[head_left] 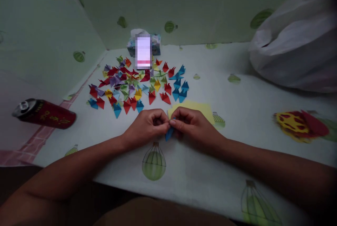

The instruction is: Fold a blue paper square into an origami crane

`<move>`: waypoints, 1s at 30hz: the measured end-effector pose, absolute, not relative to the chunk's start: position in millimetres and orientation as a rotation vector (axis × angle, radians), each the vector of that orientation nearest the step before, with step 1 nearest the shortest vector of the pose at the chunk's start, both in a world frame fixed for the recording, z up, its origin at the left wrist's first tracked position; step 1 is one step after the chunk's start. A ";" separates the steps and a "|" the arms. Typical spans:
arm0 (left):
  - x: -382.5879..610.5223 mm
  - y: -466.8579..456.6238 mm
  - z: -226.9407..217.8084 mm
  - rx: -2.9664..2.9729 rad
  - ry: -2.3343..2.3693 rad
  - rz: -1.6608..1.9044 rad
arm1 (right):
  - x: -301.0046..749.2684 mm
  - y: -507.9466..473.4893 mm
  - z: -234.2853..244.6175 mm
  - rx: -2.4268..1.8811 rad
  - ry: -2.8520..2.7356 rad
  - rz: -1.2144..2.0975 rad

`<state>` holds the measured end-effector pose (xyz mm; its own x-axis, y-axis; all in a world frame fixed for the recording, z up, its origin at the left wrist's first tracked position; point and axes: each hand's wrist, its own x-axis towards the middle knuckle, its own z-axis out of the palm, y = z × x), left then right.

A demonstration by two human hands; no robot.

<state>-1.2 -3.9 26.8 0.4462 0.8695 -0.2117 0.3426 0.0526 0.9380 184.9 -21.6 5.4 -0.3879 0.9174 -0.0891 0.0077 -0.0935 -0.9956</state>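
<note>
My left hand [149, 124] and my right hand [191, 124] meet at the middle of the table, fingertips pinched together on a small blue folded paper piece [169, 134]. Its lower tip pokes out below my fingers. Just behind my right hand lies a stack of yellow paper sheets [196, 108]. Farther back spreads a pile of several folded paper pieces [139, 85] in red, blue, yellow, green and purple.
A red can [44, 113] lies on its side at the left edge. A tissue box [143, 45] stands by the back wall. A white plastic bag [297, 50] fills the right rear. The tablecloth [237, 169] carries balloon prints.
</note>
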 end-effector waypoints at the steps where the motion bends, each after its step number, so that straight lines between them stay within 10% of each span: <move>1: -1.3 -3.6 26.5 1.528 1.103 0.550 | 185.3 -21.3 6.1 -1.057 -1.467 1.552; 30: 0.9 -6.7 19.1 1.265 1.000 0.649 | 186.9 -23.6 5.5 -1.098 -1.274 1.315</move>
